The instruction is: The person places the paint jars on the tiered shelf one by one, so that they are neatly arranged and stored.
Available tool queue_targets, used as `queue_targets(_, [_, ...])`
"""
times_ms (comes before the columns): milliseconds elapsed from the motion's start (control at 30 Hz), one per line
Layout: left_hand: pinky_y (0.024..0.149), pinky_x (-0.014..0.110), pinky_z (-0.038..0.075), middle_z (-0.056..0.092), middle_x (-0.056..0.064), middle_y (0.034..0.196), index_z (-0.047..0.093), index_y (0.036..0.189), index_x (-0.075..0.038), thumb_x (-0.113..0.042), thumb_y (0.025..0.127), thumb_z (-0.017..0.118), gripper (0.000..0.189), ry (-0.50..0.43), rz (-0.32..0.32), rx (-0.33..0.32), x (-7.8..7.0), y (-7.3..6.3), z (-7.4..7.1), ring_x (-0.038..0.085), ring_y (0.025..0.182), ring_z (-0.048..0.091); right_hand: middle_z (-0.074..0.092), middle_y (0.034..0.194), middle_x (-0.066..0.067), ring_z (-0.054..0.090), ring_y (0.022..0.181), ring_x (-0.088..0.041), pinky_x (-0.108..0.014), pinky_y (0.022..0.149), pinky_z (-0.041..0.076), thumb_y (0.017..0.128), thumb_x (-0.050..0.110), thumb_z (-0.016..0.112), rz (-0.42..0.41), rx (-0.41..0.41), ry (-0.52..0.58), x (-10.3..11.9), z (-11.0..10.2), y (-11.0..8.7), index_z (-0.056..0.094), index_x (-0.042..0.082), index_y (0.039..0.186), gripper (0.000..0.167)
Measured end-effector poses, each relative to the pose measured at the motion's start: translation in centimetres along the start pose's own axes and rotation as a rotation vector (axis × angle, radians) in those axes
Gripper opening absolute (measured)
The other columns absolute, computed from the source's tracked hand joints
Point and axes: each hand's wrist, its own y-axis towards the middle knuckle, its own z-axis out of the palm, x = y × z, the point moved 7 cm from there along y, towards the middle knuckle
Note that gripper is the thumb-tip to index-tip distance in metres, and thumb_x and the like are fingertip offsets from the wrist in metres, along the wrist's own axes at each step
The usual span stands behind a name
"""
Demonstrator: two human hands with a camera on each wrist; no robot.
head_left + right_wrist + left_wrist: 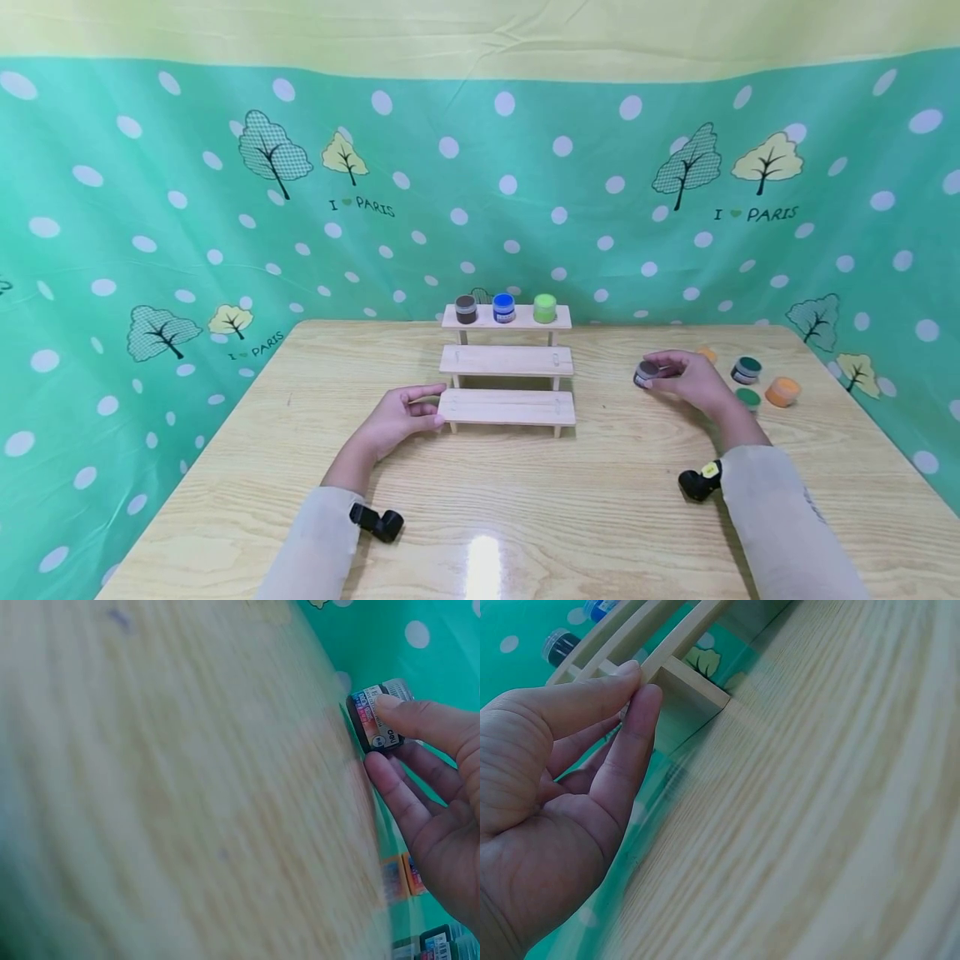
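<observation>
Pale sleeves point(783, 521) lie nearest us, over a wood-grain table point(570, 508). We judge that a tug by the left hand point(397, 420), pinching the lowest shelf point(506, 407) of the tiered stand point(506, 360), could topple the three jars point(504, 308) on its top shelf point(524, 319), and a slack pinch could drop the dark-lidded jar point(642, 375). That jar is held between thumb and fingertips of the right hand point(688, 382), well apart from the stand.

A small dark jar point(642, 374) with a printed label is held right of the pale wooden three-tier rack point(506, 407), upright on the counter point(592, 500).
</observation>
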Motion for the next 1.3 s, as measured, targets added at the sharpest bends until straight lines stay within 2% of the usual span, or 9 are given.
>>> queue_targets(233, [0.08, 0.03, 0.058, 0.066, 0.017, 0.106, 0.046, 0.14, 0.006, 0.003, 0.084, 0.074, 0.063, -0.013, 0.01, 0.012, 0.1, 0.1, 0.0, 0.016, 0.09, 0.065, 0.06, 0.124, -0.016, 0.056, 0.11, -0.032, -0.027, 0.085, 0.051, 0.083, 0.029, 0.08, 0.026, -0.004, 0.02, 0.1, 0.0, -0.1, 0.058, 0.006, 0.134, 0.059])
queue_targets(600, [0.08, 0.031, 0.058, 0.067, 0.014, 0.105, 0.047, 0.14, 0.006, 0.002, 0.083, 0.075, 0.064, -0.01, 0.007, 0.002, 0.3, 0.1, -0.1, 0.016, 0.09, 0.066, 0.063, 0.12, -0.012, 0.056, 0.11, -0.028, -0.031, 0.087, 0.05, 0.084, 0.031, 0.078, -0.019, -0.004, 0.039, 2.5, 0.0, -0.5, 0.058, 0.009, 0.135, 0.059])
queue_targets(767, [0.08, 0.031, 0.058, 0.067, 0.014, 0.104, 0.047, 0.14, 0.005, 0.002, 0.083, 0.075, 0.064, -0.015, 0.008, 0.004, 0.2, 0.1, 0.0, 0.016, 0.09, 0.066, 0.064, 0.119, -0.011, 0.057, 0.109, -0.029, -0.027, 0.084, 0.052, 0.082, 0.035, 0.079, -0.042, -0.01, 0.043, 3.5, 0.1, -0.5, 0.059, 0.01, 0.134, 0.06])
queue_targets(967, [0.079, 0.029, 0.058, 0.068, 0.013, 0.103, 0.047, 0.14, 0.005, 0.0, 0.083, 0.075, 0.065, -0.018, 0.006, 0.011, 0.1, 0.1, 0.0, 0.017, 0.091, 0.066, 0.064, 0.119, -0.014, 0.057, 0.11, -0.03, -0.024, 0.081, 0.052, 0.085, 0.03, 0.078, -0.063, -0.001, 0.045, 5.0, 0.2, -0.6, 0.059, 0.008, 0.133, 0.057])
queue_targets(1300, [0.079, 0.029, 0.058, 0.067, 0.014, 0.105, 0.046, 0.141, 0.005, 0.001, 0.084, 0.074, 0.064, -0.008, -0.001, 0.012, 0.0, 0.1, -0.1, 0.017, 0.091, 0.066, 0.064, 0.115, -0.013, 0.059, 0.106, -0.027, -0.022, 0.079, 0.054, 0.084, 0.031, 0.079, -0.109, -0.006, 0.051, 7.3, 0.3, -0.7, 0.062, 0.008, 0.13, 0.055])
